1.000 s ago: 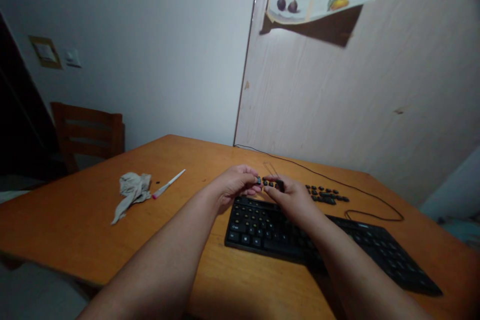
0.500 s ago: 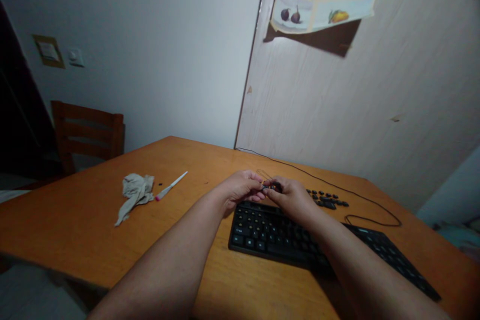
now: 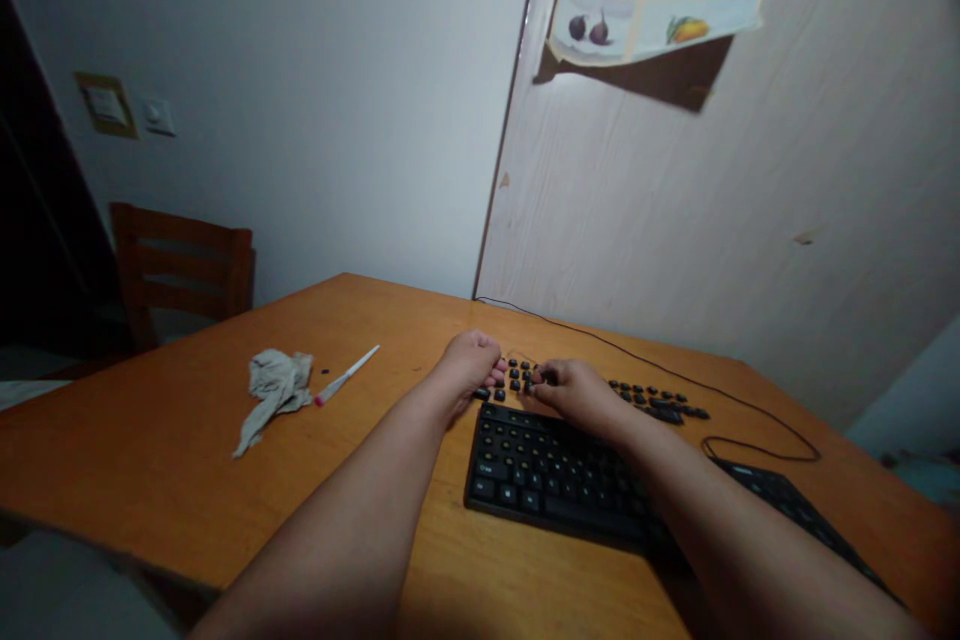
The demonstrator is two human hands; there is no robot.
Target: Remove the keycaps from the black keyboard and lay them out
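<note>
A black keyboard (image 3: 517, 503) lies on the table, with its upper rows bare of keycaps on the left and round yellowish posts showing there. Loose black keycaps (image 3: 514, 374) stand in rows just behind it. My left hand (image 3: 474, 360) is closed beside the left end of these rows, fingers curled inward; what it pinches, if anything, is hidden. Over the rows' right side, my right hand (image 3: 576, 392) has thumb and fingertips pinched at a small dark keycap. My right forearm covers part of the keyboard.
More loose keycaps (image 3: 664, 408) lie right of my right hand. A black cable (image 3: 630, 352) runs along the table's back and loops at the right. On the left are a crumpled rag (image 3: 277, 378), a white brush (image 3: 349, 377) and a small dark piece (image 3: 325, 371). A chair (image 3: 184, 260) stands beyond.
My hands, together above the keyboard before, have moved apart. The right hand has come down to the loose keycaps, and the rows between the hands now show. The view has shifted slightly.
</note>
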